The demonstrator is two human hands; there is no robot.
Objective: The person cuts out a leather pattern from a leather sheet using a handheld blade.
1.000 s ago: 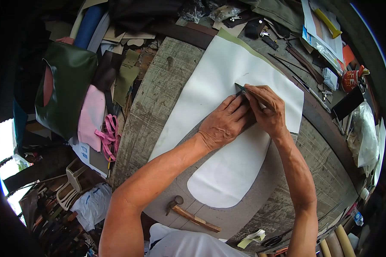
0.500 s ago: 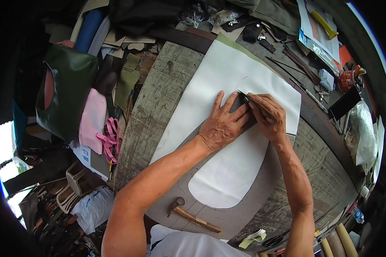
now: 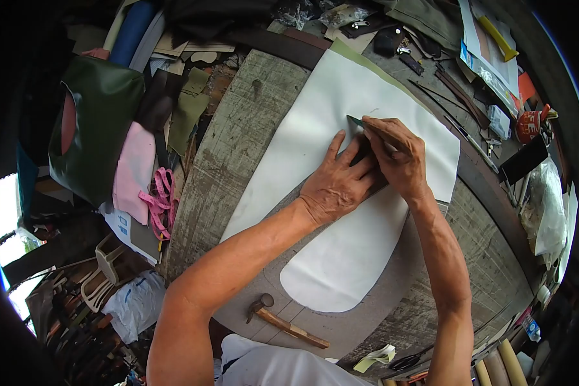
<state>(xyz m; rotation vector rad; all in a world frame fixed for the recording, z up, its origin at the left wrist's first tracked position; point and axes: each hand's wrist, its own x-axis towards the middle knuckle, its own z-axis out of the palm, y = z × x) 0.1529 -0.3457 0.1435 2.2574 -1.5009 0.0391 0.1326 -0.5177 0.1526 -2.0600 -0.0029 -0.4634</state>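
A dark pointed marking tool (image 3: 356,121) is pinched in my right hand (image 3: 397,154), its tip on the white sheet (image 3: 302,116). Beside it, my left hand (image 3: 338,180) lies flat with fingers spread, pressing a dark grey template (image 3: 264,257) onto the sheet. The template has a large rounded opening through which white material shows. Part of its far end is hidden under both hands. Green backing (image 3: 360,61) shows along the sheet's far edge.
A hammer (image 3: 286,321) rests on the template near my body. Left of the worn board (image 3: 219,154) are a dark green bag (image 3: 100,128) and pink tape (image 3: 161,202). A red can (image 3: 529,126), a black strip (image 3: 524,161) and scissors (image 3: 408,361) lie rightward.
My right hand has moved slightly up and left with the marking tool, whose tip now sits beyond my left fingertips. My left hand stays spread on the template. The view has shifted slightly.
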